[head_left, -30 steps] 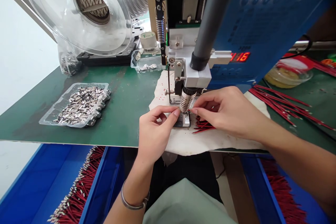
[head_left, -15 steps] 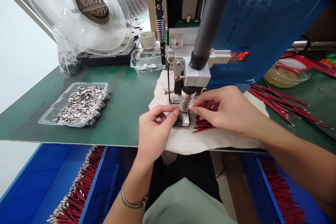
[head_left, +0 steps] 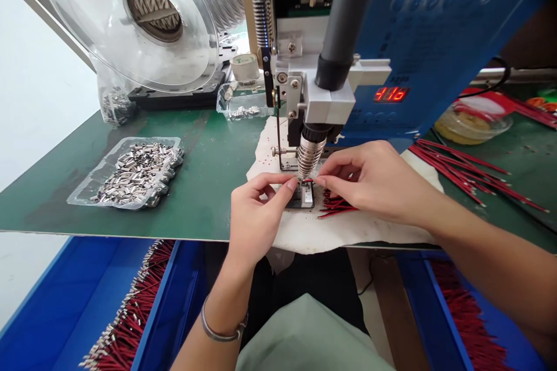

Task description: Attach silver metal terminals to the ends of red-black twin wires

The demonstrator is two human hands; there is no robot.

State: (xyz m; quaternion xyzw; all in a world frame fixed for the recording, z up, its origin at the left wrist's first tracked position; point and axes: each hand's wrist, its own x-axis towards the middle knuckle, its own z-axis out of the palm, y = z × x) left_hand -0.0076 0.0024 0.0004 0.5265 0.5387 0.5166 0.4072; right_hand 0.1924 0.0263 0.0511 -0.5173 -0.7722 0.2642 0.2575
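My left hand (head_left: 256, 214) is closed in a pinch at the left of a small metal fixture (head_left: 307, 196); what lies between its fingertips is too small to make out. From the right, my right hand (head_left: 376, 182) pinches a thin red wire (head_left: 308, 180), whose end reaches over the fixture. Just above the fixture and between my hands is the spring-wrapped tip of a soldering machine (head_left: 311, 153). A bunch of red wires (head_left: 334, 205) lies under my right hand on a white sheet (head_left: 313, 237).
A clear tray (head_left: 80, 196) of small metal sleeves stands left on the green table (head_left: 204, 185). Behind are a large clear reel (head_left: 96, 29) and a smaller tray (head_left: 224, 105). More red wires (head_left: 470, 171) lie right. Below are blue bins (head_left: 56, 295) with wires.
The machine's head has risen slightly, and the red wire over the fixture shows more clearly. Both hands stay in nearly the same place, still pinching.
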